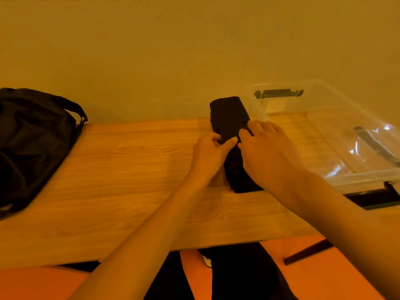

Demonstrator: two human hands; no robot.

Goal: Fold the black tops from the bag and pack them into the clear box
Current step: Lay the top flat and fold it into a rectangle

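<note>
A black top (229,118), folded into a long narrow strip, lies on the wooden table (121,165) right of centre, its far end reaching the table's back edge. My left hand (208,154) pinches the strip's left edge near its middle. My right hand (266,152) rests on top of it with the fingers curled on the fabric. The near end of the strip shows under my right wrist. The clear box (355,135) stands at the right, touching the wall. The black bag (32,139) lies at the table's left end.
The clear box has dark latch handles (279,93) on its ends. A wall runs just behind the table. Below the table's near edge are an orange floor (324,273) and my dark-clothed legs.
</note>
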